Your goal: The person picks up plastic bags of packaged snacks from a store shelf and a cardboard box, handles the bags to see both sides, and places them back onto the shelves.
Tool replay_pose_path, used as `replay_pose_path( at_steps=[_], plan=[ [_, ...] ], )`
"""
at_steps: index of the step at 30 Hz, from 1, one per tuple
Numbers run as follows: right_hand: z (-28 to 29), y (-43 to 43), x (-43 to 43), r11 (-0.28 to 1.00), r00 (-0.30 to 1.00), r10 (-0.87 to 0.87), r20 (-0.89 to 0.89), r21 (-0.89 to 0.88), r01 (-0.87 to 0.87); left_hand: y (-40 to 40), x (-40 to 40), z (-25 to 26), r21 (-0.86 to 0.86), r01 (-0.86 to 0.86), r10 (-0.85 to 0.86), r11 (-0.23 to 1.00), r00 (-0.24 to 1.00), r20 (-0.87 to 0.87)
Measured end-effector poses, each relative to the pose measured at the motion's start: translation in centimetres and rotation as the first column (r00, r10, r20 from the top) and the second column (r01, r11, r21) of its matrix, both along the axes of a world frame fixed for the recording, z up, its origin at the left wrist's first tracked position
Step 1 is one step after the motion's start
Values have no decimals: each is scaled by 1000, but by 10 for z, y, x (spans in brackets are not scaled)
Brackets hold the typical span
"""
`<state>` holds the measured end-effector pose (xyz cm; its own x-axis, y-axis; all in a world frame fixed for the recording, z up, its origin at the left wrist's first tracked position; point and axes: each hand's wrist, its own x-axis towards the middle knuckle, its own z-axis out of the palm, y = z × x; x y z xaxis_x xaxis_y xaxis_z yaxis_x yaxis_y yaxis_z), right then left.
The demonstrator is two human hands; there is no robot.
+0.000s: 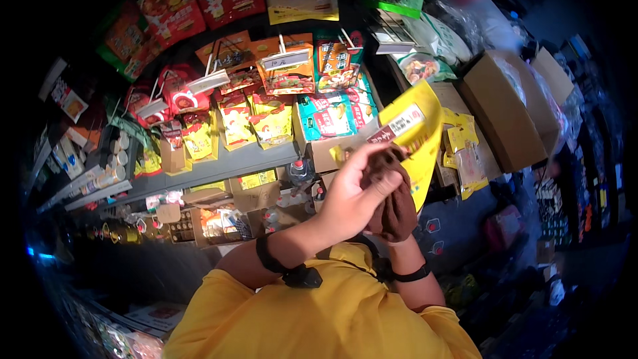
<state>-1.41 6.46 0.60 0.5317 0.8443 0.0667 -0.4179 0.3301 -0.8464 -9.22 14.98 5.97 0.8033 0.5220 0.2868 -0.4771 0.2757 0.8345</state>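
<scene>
My left hand grips a bunched brown cloth, its thumb lying over the folds and its fingers against a yellow package. This flat pouch bears a white and dark red printed label and stands tilted just beyond the cloth. Only the wrist of my right hand shows below the cloth; its fingers are hidden behind it, so their grip cannot be seen. Beyond the hands is an open carton holding teal seasoning packets.
A shelf carries yellow and red packets. Above it, pouches hang on hooks with price tags. At right stand a large open cardboard box and yellow bags. Below the shelf are cartons and bottles.
</scene>
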Motion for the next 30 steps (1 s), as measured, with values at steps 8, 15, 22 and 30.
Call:
replay_pose_path(
  at_steps=[8,15,22,30],
  plan=[
    [-20,-33,-5,903,851,390,-350,323,-281,41,-31,45,-351,-265,307,898,949,69],
    [22,-9,-36,972,969,95,-227,231,-42,52,-32,-12,885,-368,434,286,873,223],
    [6,2,-37,997,909,10,-416,77,25,24,-43,-27,972,-181,313,152,941,127],
    [46,21,-28,972,987,144,-70,196,-128,48,-39,-4,942,-327,469,-71,823,321]
  ],
)
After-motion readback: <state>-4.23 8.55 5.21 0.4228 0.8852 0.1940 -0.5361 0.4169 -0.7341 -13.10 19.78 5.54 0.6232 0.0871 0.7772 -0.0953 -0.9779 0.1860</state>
